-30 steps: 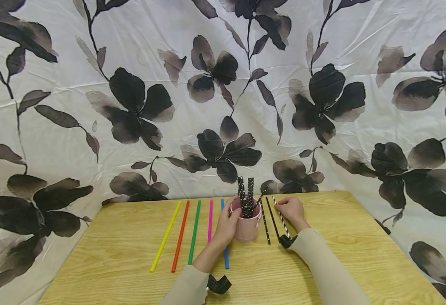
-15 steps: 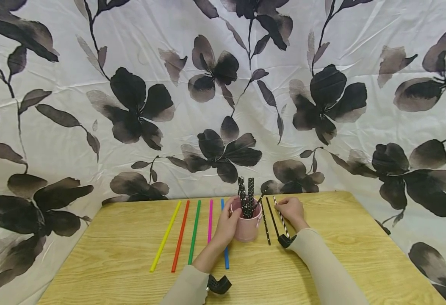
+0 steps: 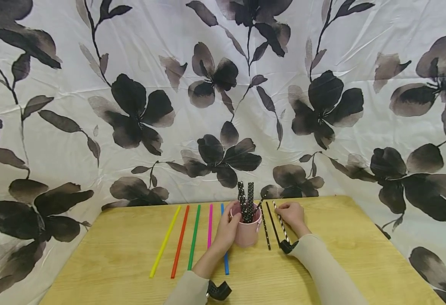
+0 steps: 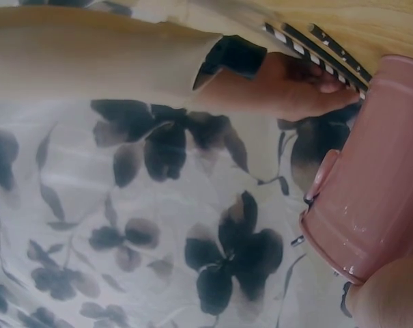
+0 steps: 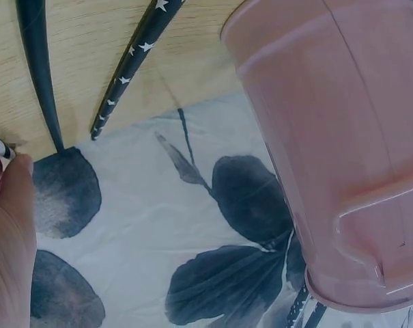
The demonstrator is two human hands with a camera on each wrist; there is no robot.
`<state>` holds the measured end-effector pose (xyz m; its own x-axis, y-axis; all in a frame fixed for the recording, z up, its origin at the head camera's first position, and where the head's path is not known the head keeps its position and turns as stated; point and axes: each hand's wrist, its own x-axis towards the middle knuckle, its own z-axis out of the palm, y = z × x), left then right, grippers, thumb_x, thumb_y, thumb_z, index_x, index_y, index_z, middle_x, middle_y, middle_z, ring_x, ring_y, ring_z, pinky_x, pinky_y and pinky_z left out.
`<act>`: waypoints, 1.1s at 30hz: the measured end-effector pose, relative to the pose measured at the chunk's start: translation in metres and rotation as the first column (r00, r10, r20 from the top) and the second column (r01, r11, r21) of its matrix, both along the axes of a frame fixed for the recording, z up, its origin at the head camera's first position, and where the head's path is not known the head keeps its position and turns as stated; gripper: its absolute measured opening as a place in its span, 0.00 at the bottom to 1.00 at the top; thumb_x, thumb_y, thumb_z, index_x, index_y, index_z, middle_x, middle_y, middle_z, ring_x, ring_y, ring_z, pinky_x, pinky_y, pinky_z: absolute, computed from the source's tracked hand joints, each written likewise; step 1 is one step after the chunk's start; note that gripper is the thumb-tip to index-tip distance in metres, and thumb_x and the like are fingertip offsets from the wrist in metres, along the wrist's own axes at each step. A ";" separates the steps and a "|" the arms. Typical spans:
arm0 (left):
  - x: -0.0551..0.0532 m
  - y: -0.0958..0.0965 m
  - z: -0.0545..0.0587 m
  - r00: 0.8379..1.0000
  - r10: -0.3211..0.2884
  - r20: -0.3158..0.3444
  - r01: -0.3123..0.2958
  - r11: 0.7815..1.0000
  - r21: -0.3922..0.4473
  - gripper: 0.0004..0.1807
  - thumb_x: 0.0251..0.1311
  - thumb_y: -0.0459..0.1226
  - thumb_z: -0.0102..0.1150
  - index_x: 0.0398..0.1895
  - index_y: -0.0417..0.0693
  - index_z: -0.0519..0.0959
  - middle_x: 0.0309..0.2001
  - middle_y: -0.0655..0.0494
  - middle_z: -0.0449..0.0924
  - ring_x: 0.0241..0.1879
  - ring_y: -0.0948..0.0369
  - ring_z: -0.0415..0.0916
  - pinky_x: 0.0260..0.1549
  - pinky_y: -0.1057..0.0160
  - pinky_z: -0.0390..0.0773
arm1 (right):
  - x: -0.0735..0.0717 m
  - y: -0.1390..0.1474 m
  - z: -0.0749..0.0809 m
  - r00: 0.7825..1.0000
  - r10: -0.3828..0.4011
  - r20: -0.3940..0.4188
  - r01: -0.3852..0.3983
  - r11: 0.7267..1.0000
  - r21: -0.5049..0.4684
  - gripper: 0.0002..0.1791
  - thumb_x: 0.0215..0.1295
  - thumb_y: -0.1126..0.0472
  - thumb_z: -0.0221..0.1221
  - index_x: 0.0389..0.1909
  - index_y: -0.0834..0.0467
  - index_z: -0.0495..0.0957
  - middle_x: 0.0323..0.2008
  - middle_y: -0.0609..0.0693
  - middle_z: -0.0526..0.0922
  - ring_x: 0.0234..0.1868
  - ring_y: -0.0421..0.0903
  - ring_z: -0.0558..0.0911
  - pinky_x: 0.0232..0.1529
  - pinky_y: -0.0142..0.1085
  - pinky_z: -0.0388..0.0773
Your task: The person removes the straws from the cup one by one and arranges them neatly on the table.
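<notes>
A small pink bucket [image 3: 246, 235] stands on the table with several black patterned straws [image 3: 242, 198] upright or leaning inside it. My left hand [image 3: 226, 231] holds it from the left side, fingers around its wall and thumb at the rim. To the right of the bucket, my right hand [image 3: 293, 215] pinches the far end of a black-and-white striped straw [image 3: 282, 226] lying on the wood. Between that straw and the bucket lie a plain black straw [image 3: 272, 224] and a black straw with white stars [image 5: 117, 89]. The bucket's handle [image 5: 360, 239] shows in the right wrist view.
Left of the bucket lie single straws in a row: yellow [image 3: 164, 243], red [image 3: 180, 243], green [image 3: 194, 239], pink [image 3: 209, 226] and blue [image 3: 226, 267]. My left forearm crosses over some of them. A floral cloth [image 3: 150, 51] hangs behind the table [image 3: 108, 254].
The head view has tipped up slightly, so everything sits a little lower in it. Both hands keep their places on the bucket and the striped straw.
</notes>
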<state>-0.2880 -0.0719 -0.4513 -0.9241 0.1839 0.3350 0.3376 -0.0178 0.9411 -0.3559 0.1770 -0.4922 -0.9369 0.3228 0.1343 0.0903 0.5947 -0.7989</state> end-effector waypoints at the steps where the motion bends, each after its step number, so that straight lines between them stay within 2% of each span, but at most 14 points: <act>1: 0.002 0.000 0.001 1.000 0.005 -0.002 -0.005 1.000 -0.002 0.23 0.62 0.33 0.42 0.61 0.43 0.60 0.59 0.45 0.61 0.57 0.50 0.60 0.54 0.49 0.59 | 0.000 0.000 0.000 1.000 0.004 0.005 -0.004 1.000 -0.031 0.10 0.46 0.56 0.65 0.24 0.59 0.81 0.15 0.49 0.78 0.12 0.42 0.73 0.11 0.31 0.68; 4: 0.006 0.000 0.005 1.000 0.002 0.000 -0.002 1.000 0.013 0.23 0.62 0.32 0.42 0.61 0.42 0.59 0.59 0.44 0.61 0.57 0.49 0.59 0.54 0.49 0.58 | 0.001 -0.002 0.003 1.000 0.006 0.013 -0.004 0.991 -0.134 0.10 0.47 0.56 0.64 0.26 0.60 0.81 0.15 0.53 0.78 0.10 0.43 0.73 0.09 0.32 0.67; 7: 0.008 0.000 0.007 1.000 0.010 -0.003 -0.010 1.000 0.007 0.23 0.62 0.31 0.42 0.61 0.42 0.60 0.59 0.43 0.60 0.57 0.49 0.59 0.54 0.50 0.58 | 0.003 -0.005 0.007 0.999 0.025 -0.021 -0.028 0.978 -0.209 0.11 0.49 0.56 0.63 0.28 0.60 0.80 0.20 0.59 0.79 0.12 0.46 0.74 0.10 0.34 0.68; 13: 0.008 -0.002 0.010 1.000 0.022 0.005 -0.022 1.000 -0.013 0.22 0.62 0.32 0.42 0.61 0.46 0.60 0.59 0.43 0.61 0.57 0.51 0.60 0.54 0.52 0.60 | 0.014 -0.023 0.036 0.991 0.089 -0.096 -0.113 0.951 -0.288 0.11 0.53 0.58 0.61 0.34 0.61 0.79 0.28 0.61 0.80 0.24 0.55 0.78 0.17 0.38 0.74; 18: 0.009 -0.002 0.010 1.000 0.013 0.001 -0.013 1.000 -0.023 0.23 0.62 0.32 0.42 0.62 0.43 0.59 0.58 0.42 0.62 0.56 0.50 0.61 0.53 0.52 0.61 | 0.032 -0.039 0.062 0.981 0.160 -0.107 -0.186 0.925 -0.331 0.15 0.56 0.59 0.58 0.41 0.64 0.78 0.34 0.59 0.80 0.26 0.48 0.79 0.25 0.38 0.77; 21: 0.009 -0.001 0.010 1.000 0.014 -0.008 -0.014 1.000 -0.022 0.23 0.62 0.32 0.42 0.62 0.43 0.59 0.57 0.41 0.63 0.56 0.50 0.62 0.53 0.52 0.61 | 0.041 -0.047 0.071 0.975 0.197 -0.106 -0.222 0.908 -0.356 0.15 0.58 0.60 0.56 0.43 0.64 0.77 0.37 0.60 0.78 0.27 0.44 0.79 0.27 0.38 0.77; 26: 0.008 -0.001 0.009 1.000 0.020 -0.015 -0.020 1.000 -0.021 0.23 0.62 0.32 0.42 0.61 0.43 0.60 0.57 0.42 0.63 0.56 0.50 0.62 0.53 0.52 0.61 | 0.051 -0.057 0.074 0.965 0.239 -0.110 -0.262 0.895 -0.360 0.14 0.57 0.59 0.57 0.43 0.62 0.76 0.37 0.58 0.78 0.29 0.45 0.78 0.31 0.44 0.77; 33: 0.007 0.000 0.008 1.000 0.025 -0.009 -0.025 0.999 -0.029 0.23 0.63 0.33 0.42 0.61 0.44 0.60 0.59 0.44 0.61 0.57 0.50 0.60 0.54 0.51 0.58 | 0.055 -0.062 0.069 0.957 0.253 -0.140 -0.288 0.887 -0.361 0.14 0.56 0.61 0.58 0.42 0.63 0.77 0.33 0.55 0.79 0.34 0.57 0.79 0.24 0.38 0.77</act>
